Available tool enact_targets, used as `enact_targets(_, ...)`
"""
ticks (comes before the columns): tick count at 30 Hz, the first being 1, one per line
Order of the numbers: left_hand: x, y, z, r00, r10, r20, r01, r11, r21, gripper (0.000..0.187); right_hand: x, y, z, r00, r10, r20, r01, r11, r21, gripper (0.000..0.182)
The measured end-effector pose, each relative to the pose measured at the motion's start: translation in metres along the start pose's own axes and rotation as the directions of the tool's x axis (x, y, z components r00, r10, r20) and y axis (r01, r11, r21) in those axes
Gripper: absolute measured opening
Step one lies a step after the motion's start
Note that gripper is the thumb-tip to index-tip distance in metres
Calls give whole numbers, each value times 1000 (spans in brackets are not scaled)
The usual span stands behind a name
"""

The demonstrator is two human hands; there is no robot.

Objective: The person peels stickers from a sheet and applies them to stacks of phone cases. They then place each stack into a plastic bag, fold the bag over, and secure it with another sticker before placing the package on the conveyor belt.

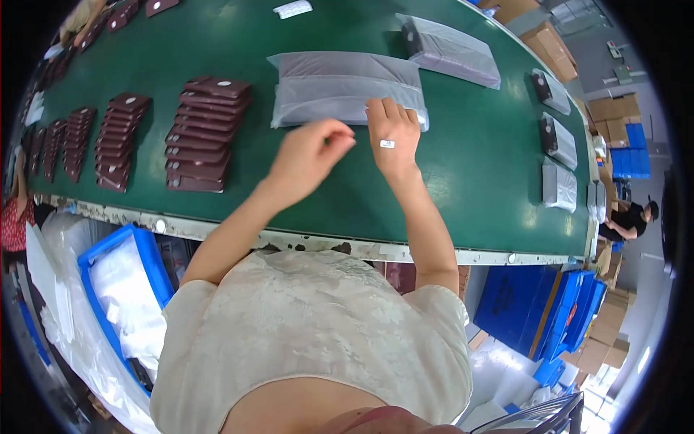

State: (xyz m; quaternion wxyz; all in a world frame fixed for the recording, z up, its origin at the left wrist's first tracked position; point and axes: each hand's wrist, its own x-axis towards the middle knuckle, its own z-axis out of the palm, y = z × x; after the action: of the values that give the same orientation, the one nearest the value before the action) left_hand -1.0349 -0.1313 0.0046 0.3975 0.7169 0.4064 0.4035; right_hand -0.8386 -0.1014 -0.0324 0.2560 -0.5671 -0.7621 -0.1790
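A translucent plastic-wrapped pack (pixel 318 90) lies flat in front of me on the green table. My right hand (pixel 394 141) is over its near right edge, back up, with the fingers bent and their tips hidden. A small white sticker (pixel 387 144) with a printed number is on the back of that hand. My left hand (pixel 311 155) hovers just short of the pack's near edge, apart from the right. Its fingers curl in toward the thumb, and whatever may be between them is too small to make out.
Stacks of dark maroon flat pieces (pixel 206 134) line the left of the table (pixel 477 195). A second wrapped pack (pixel 452 54) lies behind on the right, with several smaller packs (pixel 558 137) along the right end. A blue crate (pixel 123 267) stands below left; another person (pixel 630 220) is far right.
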Motion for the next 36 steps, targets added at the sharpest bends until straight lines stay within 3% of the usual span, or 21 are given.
enact_targets(1,-3,3,10,1000,-9,-15,9,1000,9,14,2,-8,2,1000,-25,-6,25,1000,11,16)
enact_targets(3,-7,4,21,979,-198,49,203,968,-147,16,4,-21,6,999,-49,-16,50,998,30,19)
enact_targets(8,-13,-10,25,971,-237,31,238,971,-33,18,-5,-35,27,995,-57,76,60,998,-30,19)
enact_targets(12,-11,-24,27,945,-326,3,323,934,-152,22,-8,-43,31,991,-65,118,73,995,-66,20)
enact_targets(15,-14,-27,25,870,-486,85,489,826,-279,23,-10,-47,33,987,-65,150,75,995,-69,20)
enact_targets(20,-14,-41,26,872,-473,127,483,787,-385,21,-12,-48,38,981,-75,179,90,993,-76,24)
enact_targets(23,-15,-45,24,819,-521,240,562,648,-513,20,-15,-50,39,976,-69,205,84,994,-68,25)
enact_targets(28,-23,-49,23,823,-504,260,550,595,-586,20,-18,-55,41,972,-65,227,79,996,-52,26)
enact_targets(32,-29,-42,18,858,-465,217,508,706,-494,20,-20,-57,44,971,-62,230,77,995,-56,26)
enact_targets(36,-28,-42,6,933,-339,116,358,864,-355,18,-28,-53,53,970,-39,240,60,995,-81,21)
